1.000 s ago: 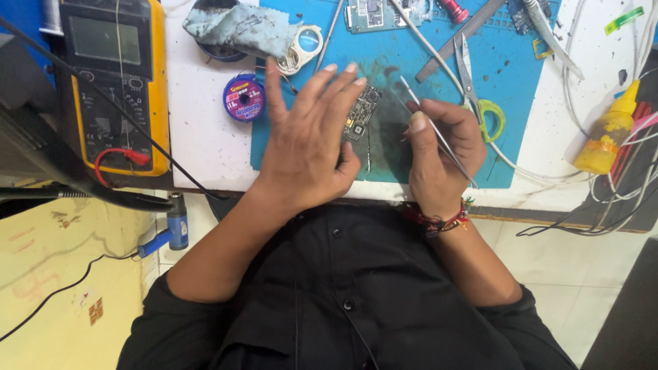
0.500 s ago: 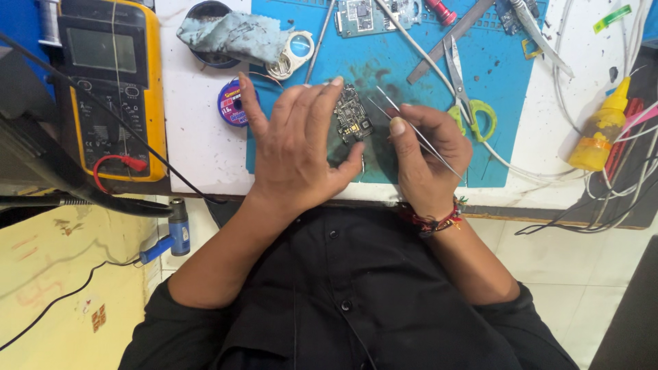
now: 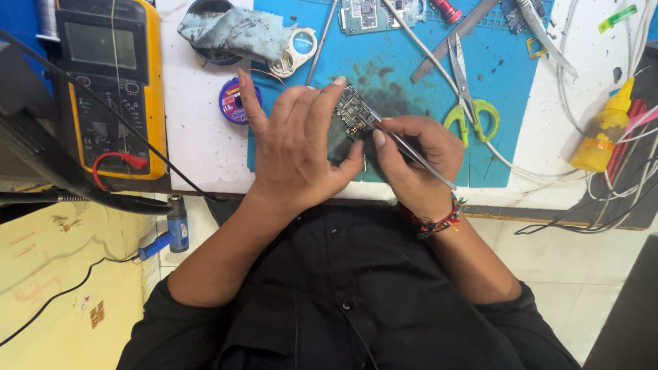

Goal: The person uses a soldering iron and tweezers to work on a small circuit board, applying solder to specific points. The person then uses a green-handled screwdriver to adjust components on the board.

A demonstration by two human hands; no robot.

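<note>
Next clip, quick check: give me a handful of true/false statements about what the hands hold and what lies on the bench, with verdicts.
1. The left hand holds a small circuit board. True.
2. The right hand grips scissors. False: it holds metal tweezers; the green-handled scissors lie on the blue mat.
3. The tweezers' tip meets the board. True.
4. The yellow multimeter sits on the person's right. False: it lies to the left.
5. A yellow squeeze bottle stands at the right. True.
</note>
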